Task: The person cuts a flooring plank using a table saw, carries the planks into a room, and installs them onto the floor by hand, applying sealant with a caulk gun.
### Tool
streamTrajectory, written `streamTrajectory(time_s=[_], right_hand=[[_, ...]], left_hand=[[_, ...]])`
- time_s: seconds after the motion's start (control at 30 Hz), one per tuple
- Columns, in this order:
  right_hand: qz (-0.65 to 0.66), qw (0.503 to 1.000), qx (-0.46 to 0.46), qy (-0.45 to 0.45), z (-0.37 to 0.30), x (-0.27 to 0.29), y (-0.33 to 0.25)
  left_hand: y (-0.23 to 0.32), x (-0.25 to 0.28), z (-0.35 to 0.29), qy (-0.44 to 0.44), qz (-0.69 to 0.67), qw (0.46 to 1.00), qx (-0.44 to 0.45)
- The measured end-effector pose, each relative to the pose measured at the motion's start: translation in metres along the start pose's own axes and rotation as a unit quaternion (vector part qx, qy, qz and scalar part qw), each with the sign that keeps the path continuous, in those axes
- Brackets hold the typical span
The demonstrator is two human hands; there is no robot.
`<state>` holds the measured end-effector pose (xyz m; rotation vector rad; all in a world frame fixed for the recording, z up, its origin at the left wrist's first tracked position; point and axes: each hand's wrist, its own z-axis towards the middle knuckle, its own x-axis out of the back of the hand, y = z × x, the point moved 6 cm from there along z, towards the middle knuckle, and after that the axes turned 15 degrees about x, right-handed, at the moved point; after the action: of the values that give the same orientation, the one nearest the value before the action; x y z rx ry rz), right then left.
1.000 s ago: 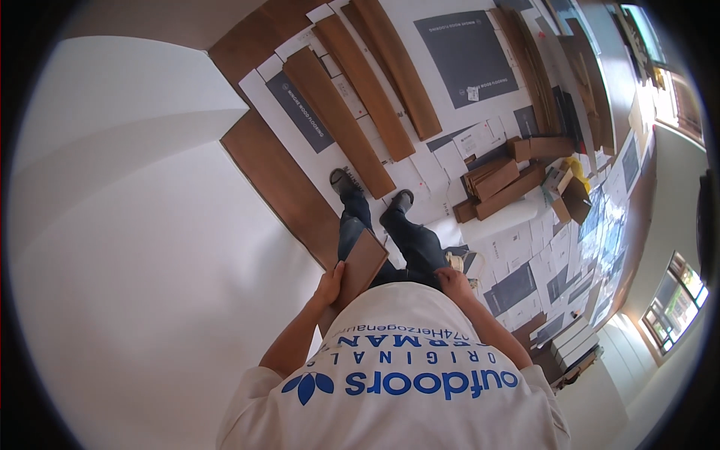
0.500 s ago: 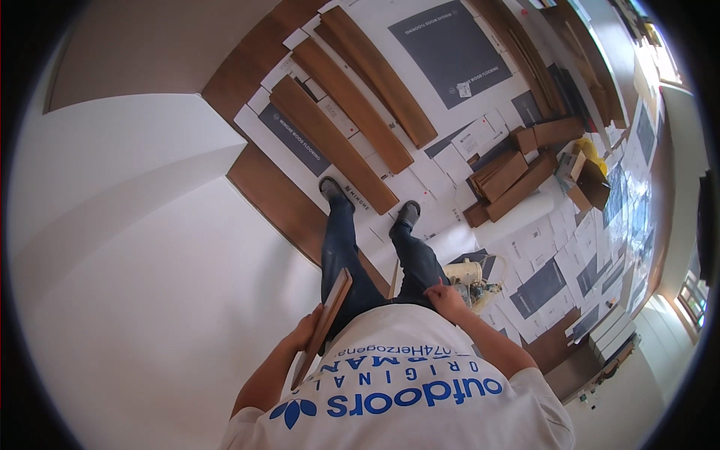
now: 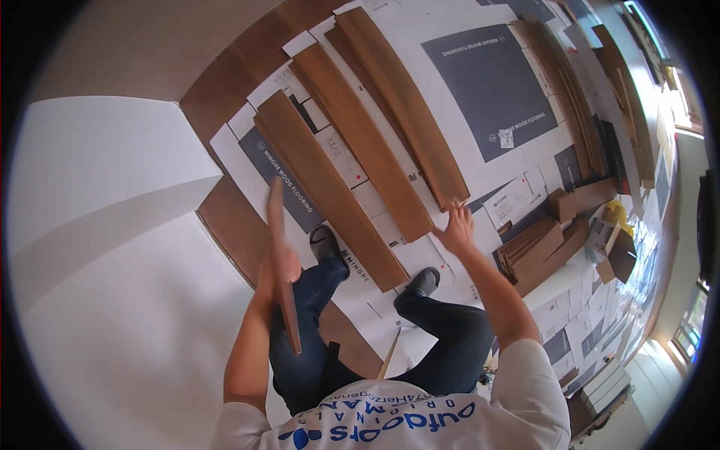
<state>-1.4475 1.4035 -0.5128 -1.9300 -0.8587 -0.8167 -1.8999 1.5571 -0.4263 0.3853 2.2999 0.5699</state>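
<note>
My left hand (image 3: 292, 265) is wrapped round a short brown wood plank (image 3: 277, 217), held up on edge beside my left thigh. Its upper end is smeared by motion. My right hand (image 3: 459, 225) reaches forward with its fingers spread and holds nothing. Its fingertips are at the near end of the right-hand stack of brown floorboards (image 3: 405, 105); whether they touch it I cannot tell. To the left of that stack, a middle floorboard (image 3: 360, 142) and a left floorboard (image 3: 322, 184) lie roughly parallel on the covered floor.
White and dark grey cardboard sheets (image 3: 487, 90) cover the floor. On the right are short board offcuts (image 3: 532, 251), a small open carton (image 3: 619, 255) and long boards (image 3: 566, 97). A white wall (image 3: 112, 300) stands at my left, beside a strip of brown flooring (image 3: 225, 232).
I have bent forward and lower. My right hand has left my hip and reached out to the floorboards. My left hand has carried the short plank forward and raised it.
</note>
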Motion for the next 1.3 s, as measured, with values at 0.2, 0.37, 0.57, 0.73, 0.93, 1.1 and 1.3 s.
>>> streamTrajectory(time_s=[0.2, 0.37, 0.57, 0.73, 0.93, 1.1, 1.3], right_hand=[[-0.075, 0.994, -0.045, 0.059, 0.185, -0.037, 0.101], [-0.080, 0.997, -0.018, 0.005, 0.221, -0.082, 0.125], [-0.091, 0.996, 0.006, 0.019, 0.211, -0.091, 0.126], [-0.063, 0.995, 0.000, 0.074, 0.207, -0.090, 0.132], [-0.110, 0.985, 0.050, 0.124, 0.202, -0.015, 0.186], [-0.149, 0.980, 0.048, 0.121, 0.196, 0.011, 0.230], [-0.143, 0.984, 0.022, 0.105, 0.182, 0.003, 0.277]], left_hand=[[0.047, -0.005, 0.052, -0.281, -0.124, 0.946, -0.107], [0.010, -0.058, -0.026, -0.144, -0.201, 0.923, -0.296], [-0.005, -0.073, -0.065, -0.123, -0.129, 0.876, -0.449], [-0.036, -0.076, -0.059, -0.130, -0.204, 0.884, -0.401], [-0.031, -0.093, -0.056, -0.022, -0.139, 0.903, -0.405], [-0.041, -0.098, -0.042, -0.088, -0.112, 0.929, -0.343], [-0.043, -0.098, -0.041, -0.084, -0.114, 0.931, -0.337]])
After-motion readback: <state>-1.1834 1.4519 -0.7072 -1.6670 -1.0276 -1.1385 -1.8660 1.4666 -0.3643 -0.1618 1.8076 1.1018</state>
